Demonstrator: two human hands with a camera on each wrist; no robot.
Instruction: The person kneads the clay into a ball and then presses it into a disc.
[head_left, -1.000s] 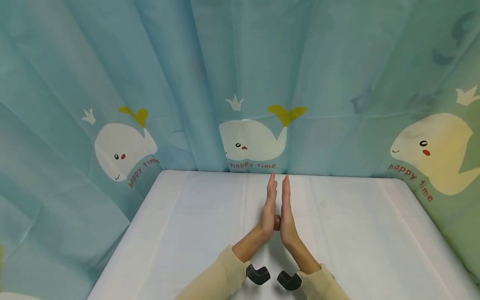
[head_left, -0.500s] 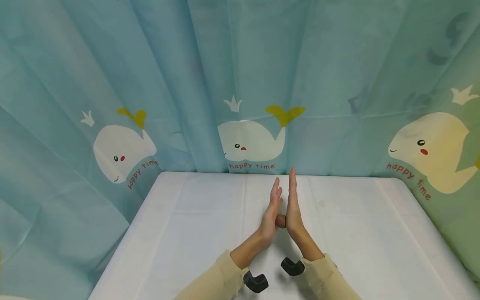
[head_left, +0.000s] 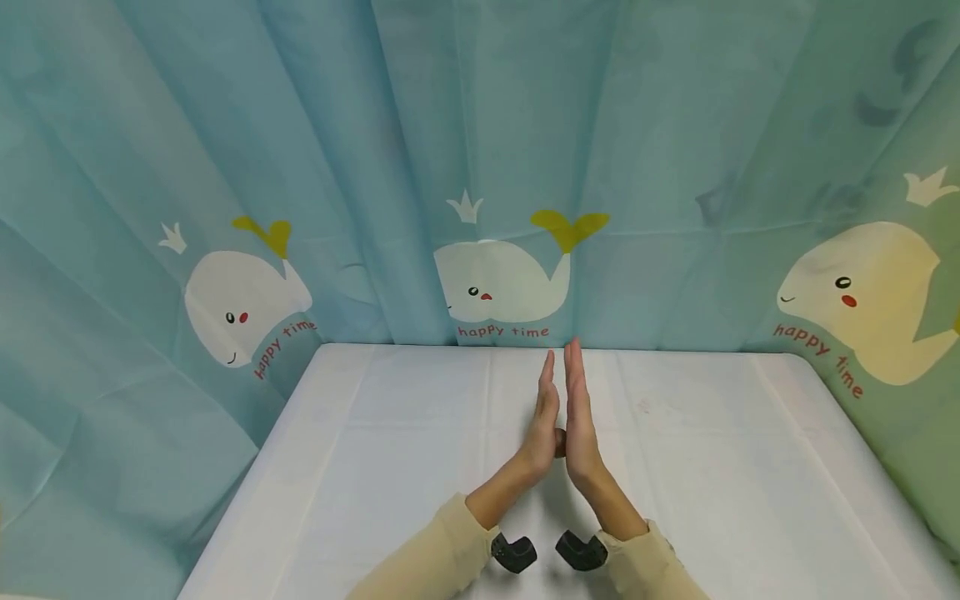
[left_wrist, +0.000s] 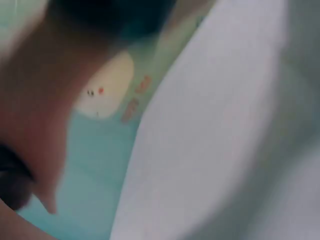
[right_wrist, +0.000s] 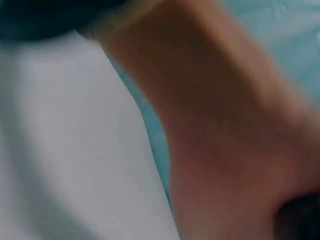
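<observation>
Between my two upright palms sits a small brown round lump, like a ball of clay, with only its near side showing in the head view. My left hand presses it from the left with straight fingers pointing away from me. Against its other side lies the flat palm of my right hand, fingers also straight. The fingertips of the two hands stand slightly apart. In the left wrist view the lump shows dark at the lower left edge, below the blurred right hand. The lump's far side is hidden by the palms.
A white-covered table lies under the hands. Behind and beside it hangs a blue-green curtain printed with whales. Black curved camera mounts stick out from both cuffs, close to each other above the table.
The hands slide back and forth against each other: the right hand went forward, then back level with the left. The brown lump stays between the palms, shifting slightly.
</observation>
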